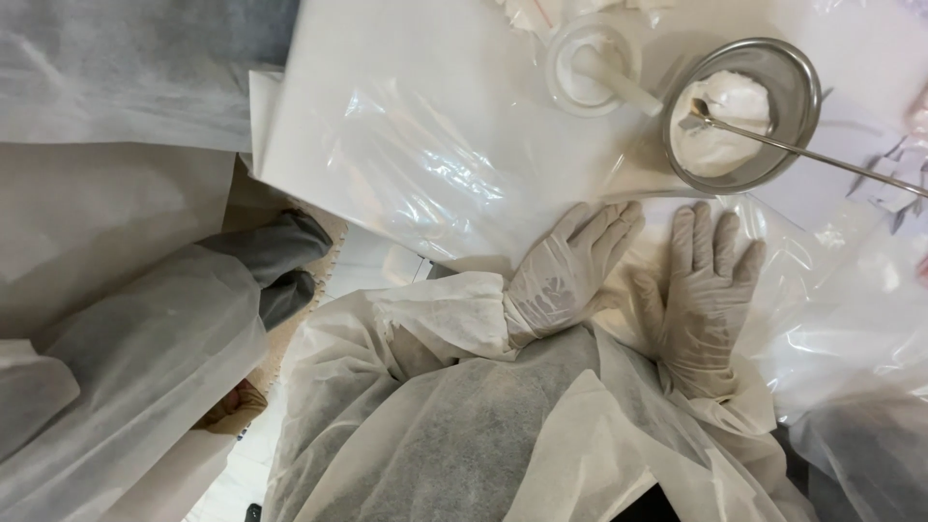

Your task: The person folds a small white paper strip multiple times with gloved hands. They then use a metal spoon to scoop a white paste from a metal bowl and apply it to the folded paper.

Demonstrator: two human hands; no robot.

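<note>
**Both hands flat, steel bowl just beyond the right**

I see my left hand (565, 275) and right hand (704, 290) lying open and empty, palms down on the plastic-covered counter (387, 145). The steel bowl (742, 114) of white powder sits just far of the right hand, the nearer one. Its spoon (802, 150) handle runs out rightward. A white mortar (592, 66) stands left of the bowl.

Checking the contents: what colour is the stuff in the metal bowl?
White powder fills the metal bowl; seen from the head view.
</note>
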